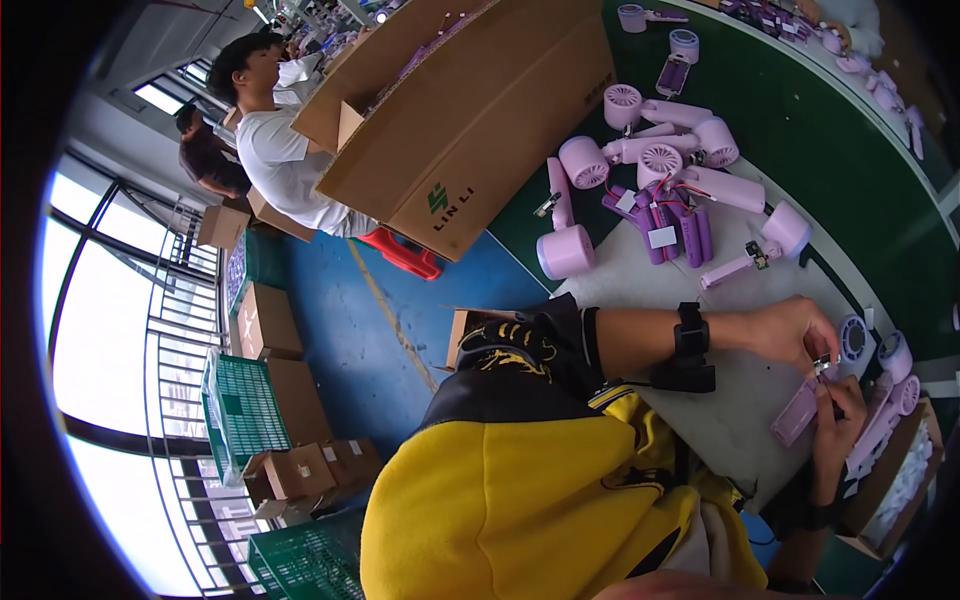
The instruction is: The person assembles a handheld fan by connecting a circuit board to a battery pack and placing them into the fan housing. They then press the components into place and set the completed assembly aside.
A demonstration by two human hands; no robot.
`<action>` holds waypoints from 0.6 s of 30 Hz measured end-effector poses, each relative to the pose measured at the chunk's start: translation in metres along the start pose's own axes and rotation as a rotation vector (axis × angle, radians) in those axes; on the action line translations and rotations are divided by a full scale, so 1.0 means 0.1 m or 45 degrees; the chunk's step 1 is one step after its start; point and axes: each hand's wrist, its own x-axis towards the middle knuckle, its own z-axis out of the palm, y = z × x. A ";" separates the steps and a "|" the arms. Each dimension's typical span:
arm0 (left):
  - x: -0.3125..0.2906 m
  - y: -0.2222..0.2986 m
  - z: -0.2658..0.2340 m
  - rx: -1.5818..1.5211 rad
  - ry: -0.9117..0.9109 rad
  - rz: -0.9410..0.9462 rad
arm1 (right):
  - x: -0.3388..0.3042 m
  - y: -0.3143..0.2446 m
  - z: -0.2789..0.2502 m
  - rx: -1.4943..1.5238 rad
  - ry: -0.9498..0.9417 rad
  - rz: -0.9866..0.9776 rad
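Observation:
My left hand (797,332), with a black band on its wrist, is closed at the fingertips on a small circuit board (822,365). Just below it my right hand (841,412) pinches the open end of a pink handheld fan (797,412), whose handle slants under the fingers. The fingers partly hide where board and fan meet. A round fan head (853,340) lies right beside my left fingertips; whether it belongs to the held fan I cannot tell. More pink fans (890,405) lie by my right hand.
Pink fans (660,160) and purple battery packs (660,230) with red wires are heaped on the work surface. A large carton (480,130) stands beyond them. A box of white pieces (900,490) is near my right forearm. A person in a white shirt (285,160) sits past the carton.

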 end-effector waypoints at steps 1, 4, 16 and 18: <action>-0.01 0.01 0.00 0.017 0.012 0.006 | 0.00 0.01 0.00 0.009 0.001 -0.027; -0.02 0.06 0.01 0.047 0.029 0.017 | -0.02 -0.02 0.00 -0.002 0.024 -0.025; -0.05 0.06 0.05 0.182 0.071 0.085 | -0.02 0.01 0.03 -0.080 0.051 -0.122; -0.05 0.07 0.07 0.224 0.040 0.126 | -0.05 0.05 0.03 -0.088 0.046 -0.137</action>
